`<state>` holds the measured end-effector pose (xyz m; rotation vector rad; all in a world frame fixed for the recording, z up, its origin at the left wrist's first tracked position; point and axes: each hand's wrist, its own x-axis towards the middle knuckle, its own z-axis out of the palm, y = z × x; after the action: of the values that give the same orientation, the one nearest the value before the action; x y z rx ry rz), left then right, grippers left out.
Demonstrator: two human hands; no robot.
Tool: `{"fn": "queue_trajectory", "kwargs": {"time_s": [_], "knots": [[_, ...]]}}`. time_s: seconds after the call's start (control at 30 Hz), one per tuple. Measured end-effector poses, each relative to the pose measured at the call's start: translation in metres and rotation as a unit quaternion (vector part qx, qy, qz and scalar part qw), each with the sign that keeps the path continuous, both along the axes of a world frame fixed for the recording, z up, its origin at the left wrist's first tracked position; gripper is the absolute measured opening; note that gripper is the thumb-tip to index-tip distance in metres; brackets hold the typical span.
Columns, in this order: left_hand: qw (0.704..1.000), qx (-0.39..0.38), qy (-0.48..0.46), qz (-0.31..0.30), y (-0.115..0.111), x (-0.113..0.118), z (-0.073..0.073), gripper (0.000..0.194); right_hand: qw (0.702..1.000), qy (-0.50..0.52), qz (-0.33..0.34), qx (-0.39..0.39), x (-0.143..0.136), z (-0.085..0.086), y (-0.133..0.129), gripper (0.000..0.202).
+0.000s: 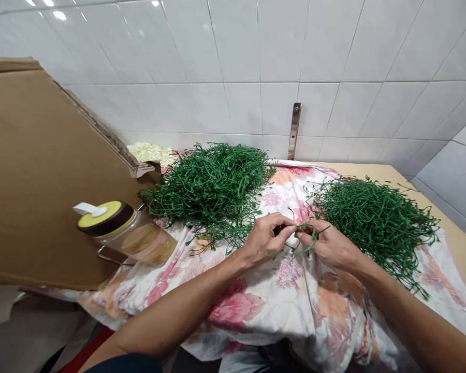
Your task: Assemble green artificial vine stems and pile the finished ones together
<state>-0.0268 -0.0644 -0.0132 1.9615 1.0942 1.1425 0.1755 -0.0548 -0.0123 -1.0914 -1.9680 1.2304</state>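
My left hand (pixel 267 234) and my right hand (pixel 326 242) meet over the flowered cloth, thumbs and forefingers pinched together. Between them runs a thin green stem (pixel 314 237) with slim branching ends; both hands grip it. The stem looks like a plastic artificial plant piece. A large heap of similar green stems (pixel 217 178) lies beyond my left hand, its loose strands reaching close to that wrist. Another green heap (pixel 373 217) spreads to the right, just past my right hand. My fingers partly hide the middle of the held stem.
On the left stand a big cardboard sheet (pixel 54 171) and a jar (pixel 140 241) with a yellow-and-black lid. Small pale pieces (pixel 149 154) are piled at the back. The flowered cloth (pixel 236 305) covers the table (pixel 380 170). Behind, a metal bracket (pixel 294 132) is on the tiled wall.
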Motion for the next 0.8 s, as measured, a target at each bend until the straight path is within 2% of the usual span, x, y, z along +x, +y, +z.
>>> {"fn": "queue_trajectory", "kwargs": {"time_s": [0.17, 0.3, 0.37, 0.43, 0.53, 0.7, 0.8], "knots": [[0.985, -0.145, -0.088, -0.014, 0.006, 0.001, -0.007, 0.023, 0.996, -0.062, 0.016, 0.061, 0.001, 0.008, -0.003, 0.029], [0.945, -0.267, -0.182, -0.050, 0.006, 0.003, -0.011, 0.031, 0.994, -0.083, 0.023, 0.065, 0.002, 0.008, -0.003, 0.038], [0.927, -0.302, -0.213, -0.059, 0.004, 0.003, -0.009, 0.036, 0.992, -0.096, 0.014, 0.077, 0.002, 0.008, -0.002, 0.038], [0.930, -0.297, -0.210, -0.056, 0.003, 0.004, -0.008, 0.037, 0.986, -0.127, -0.001, 0.112, 0.002, 0.007, -0.002, 0.037], [0.953, -0.248, -0.170, -0.044, 0.002, 0.005, -0.008, 0.034, 0.972, -0.164, -0.006, 0.171, 0.001, 0.003, -0.002, 0.035], [0.969, -0.223, -0.097, -0.049, 0.003, 0.004, -0.008, 0.033, 0.958, -0.173, 0.003, 0.229, 0.001, -0.006, -0.001, 0.026], [0.986, -0.158, -0.060, -0.013, 0.001, 0.002, -0.004, 0.027, 0.950, -0.188, 0.002, 0.248, 0.001, -0.007, -0.003, 0.022]]}}
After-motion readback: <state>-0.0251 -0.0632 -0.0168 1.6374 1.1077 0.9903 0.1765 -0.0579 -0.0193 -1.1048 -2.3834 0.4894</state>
